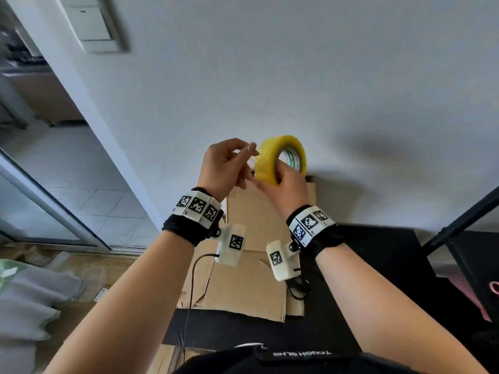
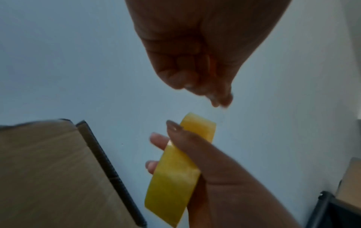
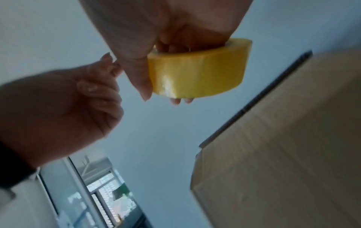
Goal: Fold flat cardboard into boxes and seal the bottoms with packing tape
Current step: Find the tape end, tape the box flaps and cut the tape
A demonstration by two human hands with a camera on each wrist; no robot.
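While cardboard point(image 1: 253, 220) lies flat (black tabletop point(image 1: 378, 265)) | white wall point(image 1: 297, 76) behind

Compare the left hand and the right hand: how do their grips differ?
The right hand grips the yellow tape roll, fingers through its core; the left hand only pinches the tape's loose end beside it. Both hands are raised above the cardboard.

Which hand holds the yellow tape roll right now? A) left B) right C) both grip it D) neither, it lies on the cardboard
B: the right hand grips the tape roll with fingers through its core, held up above the cardboard, while the left hand pinches beside the roll's edge, seemingly at the tape end.
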